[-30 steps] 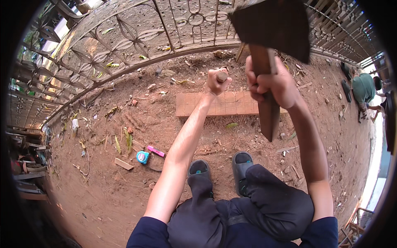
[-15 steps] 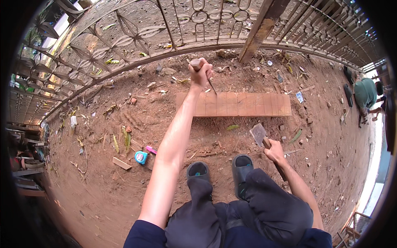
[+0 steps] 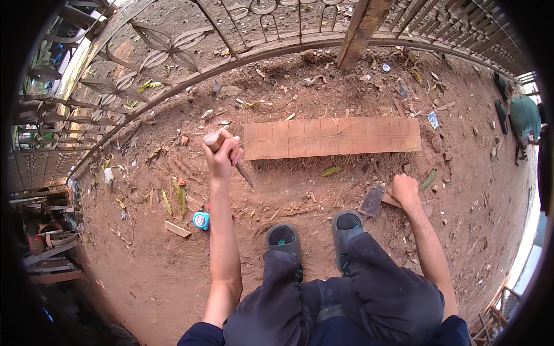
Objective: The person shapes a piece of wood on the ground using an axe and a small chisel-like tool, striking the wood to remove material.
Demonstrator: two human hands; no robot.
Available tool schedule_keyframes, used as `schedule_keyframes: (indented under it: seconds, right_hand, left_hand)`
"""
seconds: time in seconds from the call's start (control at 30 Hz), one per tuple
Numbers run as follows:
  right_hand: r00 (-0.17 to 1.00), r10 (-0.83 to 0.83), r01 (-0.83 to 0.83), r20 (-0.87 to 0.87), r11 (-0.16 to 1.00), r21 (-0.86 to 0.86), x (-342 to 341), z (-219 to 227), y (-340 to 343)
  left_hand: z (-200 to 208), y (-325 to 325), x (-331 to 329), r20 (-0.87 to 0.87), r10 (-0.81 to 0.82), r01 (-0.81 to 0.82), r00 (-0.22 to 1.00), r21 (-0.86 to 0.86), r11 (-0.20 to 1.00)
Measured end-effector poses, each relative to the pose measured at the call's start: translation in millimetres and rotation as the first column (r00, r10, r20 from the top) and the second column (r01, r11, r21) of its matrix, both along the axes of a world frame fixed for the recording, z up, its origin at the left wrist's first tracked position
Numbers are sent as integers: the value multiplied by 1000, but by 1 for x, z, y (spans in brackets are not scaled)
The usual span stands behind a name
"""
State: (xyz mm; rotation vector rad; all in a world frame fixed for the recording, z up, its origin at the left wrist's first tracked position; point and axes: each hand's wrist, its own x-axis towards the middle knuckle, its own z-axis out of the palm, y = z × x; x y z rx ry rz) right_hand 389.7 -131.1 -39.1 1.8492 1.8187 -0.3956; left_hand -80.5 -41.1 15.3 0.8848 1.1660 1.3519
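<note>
My left hand (image 3: 221, 158) is wrapped round the wooden handle of a chisel (image 3: 243, 174), whose thin blade slants down to the right, in front of the plank's left end. A reddish-brown wooden plank (image 3: 332, 138) lies crosswise before me, with a grid of lines marked on its top. A hammer with a broad flat head (image 3: 372, 200) lies on the dirt near my right foot. Just above its handle, my right hand (image 3: 404, 190) is curled with its back up, seemingly off the handle; its fingertips are hidden.
A blue tape measure (image 3: 201, 220) sits left of my feet, beside a small wood offcut (image 3: 177, 229). An ornate metal fence (image 3: 173, 52) with a post (image 3: 360, 34) runs along the far side. At far right another person (image 3: 525, 118) is low to the ground.
My left hand has drawn the chisel off the plank, left and toward me. The hammer has gone from my right hand's grip to the ground, and that hand has shifted slightly right and away from me.
</note>
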Motion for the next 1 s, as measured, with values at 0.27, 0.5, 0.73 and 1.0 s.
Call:
schedule_keyframes:
  seconds: [0.27, 0.5, 0.73, 1.0]
  right_hand:
    - [696, 700, -571, -163, 676, 466, -98, -4, 149]
    - [771, 583, -535, -256, 811, 235, -141, -24, 151]
    - [779, 606, -491, -164, 751, 442, -134, -33, 117]
    - [827, 559, -370, -55, 615, 696, -131, -46, 40]
  left_hand:
    - [-38, -46, 27, -102, -127, 120, 987, -68, 990]
    - [-36, -71, 27, -406, -134, 123, 904, -53, 991]
    - [18, -83, 26, -482, 107, 52, 870, 304, 951]
    - [42, -101, 73, -130, 52, 64, 990, 748, 660]
